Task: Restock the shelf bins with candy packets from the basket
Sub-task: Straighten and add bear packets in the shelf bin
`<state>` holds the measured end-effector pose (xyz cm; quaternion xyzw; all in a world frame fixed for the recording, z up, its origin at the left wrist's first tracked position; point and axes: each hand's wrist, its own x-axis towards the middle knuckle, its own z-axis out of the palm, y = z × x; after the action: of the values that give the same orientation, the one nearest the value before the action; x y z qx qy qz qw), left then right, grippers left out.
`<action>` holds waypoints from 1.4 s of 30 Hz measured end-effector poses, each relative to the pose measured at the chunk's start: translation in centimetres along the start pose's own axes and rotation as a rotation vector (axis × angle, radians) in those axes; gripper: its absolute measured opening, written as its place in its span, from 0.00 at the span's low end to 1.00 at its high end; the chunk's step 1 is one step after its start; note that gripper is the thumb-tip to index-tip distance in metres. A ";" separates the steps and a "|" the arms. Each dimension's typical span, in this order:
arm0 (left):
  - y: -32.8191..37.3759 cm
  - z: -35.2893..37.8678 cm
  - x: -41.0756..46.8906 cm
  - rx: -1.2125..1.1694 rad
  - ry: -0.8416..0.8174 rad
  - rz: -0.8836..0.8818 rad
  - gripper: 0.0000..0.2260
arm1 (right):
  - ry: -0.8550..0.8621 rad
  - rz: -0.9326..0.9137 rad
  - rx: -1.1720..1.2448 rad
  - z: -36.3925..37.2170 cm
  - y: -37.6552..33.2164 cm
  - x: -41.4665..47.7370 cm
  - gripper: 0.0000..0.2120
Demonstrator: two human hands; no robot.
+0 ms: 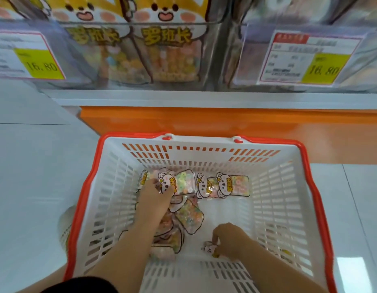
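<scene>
A white plastic basket with an orange rim (274,166) stands on the floor below the shelf. Several candy packets with a cartoon bear face lie inside, two of them side by side at the back (223,186). My left hand (156,196) reaches deep into the basket and grips a packet (172,182) at the back left. My right hand (230,240) is near the front and pinches a small packet (208,248) lying on the basket floor. Above, a clear shelf bin (141,60) holds large bags of the same candy.
A second clear bin (257,60) sits to the right with a price tag (306,60) reading 16.80; another tag (24,58) hangs at the left. An orange shelf base (204,121) runs behind the basket. Pale floor tiles lie on both sides.
</scene>
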<state>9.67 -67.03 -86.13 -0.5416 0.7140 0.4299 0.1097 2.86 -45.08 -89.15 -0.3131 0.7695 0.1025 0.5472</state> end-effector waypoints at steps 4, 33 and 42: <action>0.1 0.9 1.5 0.160 0.064 0.046 0.34 | -0.005 0.020 -0.005 -1.0 1.2 -0.7 0.20; 17.3 -18.7 -22.6 0.008 -0.124 0.961 0.10 | 0.699 -0.572 0.235 -18.3 -4.4 -37.0 0.16; 20.2 -20.5 -28.7 -0.551 -0.288 0.923 0.11 | 0.824 -0.742 0.605 -17.8 -4.0 -41.4 0.07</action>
<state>9.62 -61.67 -45.82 -0.1172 0.7160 0.6739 -0.1393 -0.15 -41.80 -44.14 -0.4041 0.7523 -0.4451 0.2695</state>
